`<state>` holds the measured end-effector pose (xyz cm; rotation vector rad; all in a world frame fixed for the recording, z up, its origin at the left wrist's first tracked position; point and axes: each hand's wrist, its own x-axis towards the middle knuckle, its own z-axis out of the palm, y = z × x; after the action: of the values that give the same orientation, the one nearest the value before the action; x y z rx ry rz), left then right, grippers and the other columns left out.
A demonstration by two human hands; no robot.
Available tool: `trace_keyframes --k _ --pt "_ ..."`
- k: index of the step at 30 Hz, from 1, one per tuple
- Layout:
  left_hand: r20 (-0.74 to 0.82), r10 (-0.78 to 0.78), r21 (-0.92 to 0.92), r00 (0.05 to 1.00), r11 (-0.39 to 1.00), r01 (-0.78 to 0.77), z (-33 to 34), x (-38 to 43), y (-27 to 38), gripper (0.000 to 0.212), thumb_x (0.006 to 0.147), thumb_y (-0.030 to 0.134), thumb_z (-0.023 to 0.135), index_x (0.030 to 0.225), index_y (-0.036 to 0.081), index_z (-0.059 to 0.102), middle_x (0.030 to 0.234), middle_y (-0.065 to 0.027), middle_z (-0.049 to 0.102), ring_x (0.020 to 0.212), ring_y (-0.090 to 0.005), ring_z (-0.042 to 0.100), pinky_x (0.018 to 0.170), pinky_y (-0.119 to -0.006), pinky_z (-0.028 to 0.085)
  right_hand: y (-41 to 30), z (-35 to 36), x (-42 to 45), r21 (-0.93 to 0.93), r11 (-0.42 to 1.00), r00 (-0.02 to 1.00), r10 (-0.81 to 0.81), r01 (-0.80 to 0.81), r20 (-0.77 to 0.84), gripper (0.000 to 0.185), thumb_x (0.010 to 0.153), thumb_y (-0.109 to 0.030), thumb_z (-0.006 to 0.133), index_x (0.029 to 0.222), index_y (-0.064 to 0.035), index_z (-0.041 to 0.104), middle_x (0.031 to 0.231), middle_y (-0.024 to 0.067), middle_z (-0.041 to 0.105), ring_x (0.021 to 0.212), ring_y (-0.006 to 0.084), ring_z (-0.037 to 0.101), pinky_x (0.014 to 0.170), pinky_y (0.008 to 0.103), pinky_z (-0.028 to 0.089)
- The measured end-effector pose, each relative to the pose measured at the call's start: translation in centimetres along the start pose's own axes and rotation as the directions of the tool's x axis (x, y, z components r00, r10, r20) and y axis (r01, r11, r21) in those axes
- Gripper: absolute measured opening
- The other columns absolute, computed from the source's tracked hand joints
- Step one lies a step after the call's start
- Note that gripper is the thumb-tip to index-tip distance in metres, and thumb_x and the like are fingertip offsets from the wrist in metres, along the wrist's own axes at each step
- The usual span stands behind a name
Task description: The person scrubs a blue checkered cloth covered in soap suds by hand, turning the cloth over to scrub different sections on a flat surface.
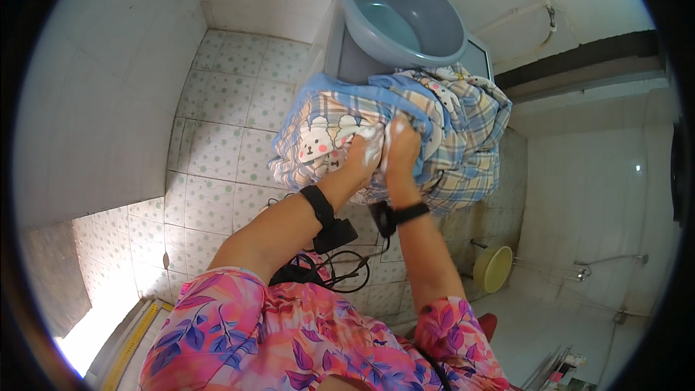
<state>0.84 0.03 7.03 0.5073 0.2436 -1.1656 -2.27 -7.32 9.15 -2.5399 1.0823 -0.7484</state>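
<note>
A large plaid cloth (pixel 467 136) in blue, cream and tan, printed with cartoon animals, lies bunched before me. It looks like bedding and has a plain blue border. My left hand (pixel 362 158) grips a fold of it, with white suds over the fingers. Close beside it, my right hand (pixel 400 144) is closed on the same cloth, also foamy. The two fists nearly touch at the middle of the bundle. Parts of the fingers are hidden by cloth and foam. Both wrists wear black straps with small devices.
Behind the cloth a blue-grey plastic basin (pixel 404 16) stands on a grey machine-like top (pixel 355 57). A yellow bucket (pixel 493 269) is at the right, near a wall tap (pixel 583 272). Black cables (pixel 347 271) hang before my body. Patterned tiles (pixel 214 146) cover the floor.
</note>
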Motion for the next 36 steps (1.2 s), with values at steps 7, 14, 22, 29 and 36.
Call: trace_keyframes --k 7,14,22,29,36 --pt "0.160 0.142 0.177 0.977 0.970 -0.170 -4.0 0.6 1.0 0.032 0.089 0.037 0.053 0.091 0.006 0.054 0.078 -0.0025 0.054 0.070 -0.0099 0.050 0.059 -0.028 0.042 -5.3 -1.2 -5.4 0.005 1.000 1.000 0.008 -0.008 0.029 0.018 0.082 -0.023 0.053 0.077 -0.0069 0.060 0.068 0.0189 0.060 0.064 0.0382 0.059 0.055 0.0455 0.045" --pt "-0.212 0.002 0.241 0.977 0.969 0.051 -1.2 0.7 2.3 0.034 0.094 0.033 0.039 0.111 0.005 0.049 0.105 -0.0073 0.057 0.092 -0.0185 0.057 0.080 -0.032 0.048 -4.1 -0.7 -3.2 -0.034 0.999 0.996 -0.037 0.040 0.078 0.024 0.083 -0.031 0.052 0.082 -0.0073 0.057 0.068 0.0169 0.060 0.064 0.0381 0.059 0.060 0.0457 0.047" --pt "0.522 0.343 0.744 0.781 0.264 -0.614 -5.7 3.1 1.9 0.043 0.092 0.020 0.045 0.126 -0.005 0.038 0.123 -0.0126 0.048 0.109 -0.0170 0.048 0.092 -0.027 0.038 1.4 1.5 -0.3 0.440 0.897 0.994 0.021 0.029 -0.110 0.026 0.087 -0.024 0.050 0.077 -0.0017 0.058 0.069 0.0134 0.060 0.062 0.0276 0.058 0.057 0.0373 0.045" --pt "0.314 0.206 0.758 0.927 0.534 -0.375 -9.8 5.6 2.7 0.079 0.068 0.008 0.065 0.134 -0.008 0.024 0.133 -0.0190 0.037 0.123 -0.0290 0.036 0.105 -0.030 0.026 1.1 -4.5 -1.6 0.732 0.496 0.828 -0.044 -0.468 0.559 0.022 0.087 -0.027 0.057 0.083 -0.0049 0.056 0.071 -0.0030 0.044 0.060 0.0045 0.040 0.050 0.0202 0.032" --pt "0.144 0.244 0.537 0.959 0.795 -0.282 -7.7 5.7 2.4 0.036 0.080 0.032 0.057 0.107 0.010 0.050 0.102 -0.0033 0.052 0.095 -0.0201 0.053 0.079 -0.032 0.045 2.5 -4.1 -2.1 0.781 0.322 0.822 -0.013 -0.535 0.569 0.028 0.087 -0.033 0.057 0.076 -0.0079 0.052 0.061 -0.0026 0.040 0.049 0.0063 0.040 0.043 0.0219 0.031"
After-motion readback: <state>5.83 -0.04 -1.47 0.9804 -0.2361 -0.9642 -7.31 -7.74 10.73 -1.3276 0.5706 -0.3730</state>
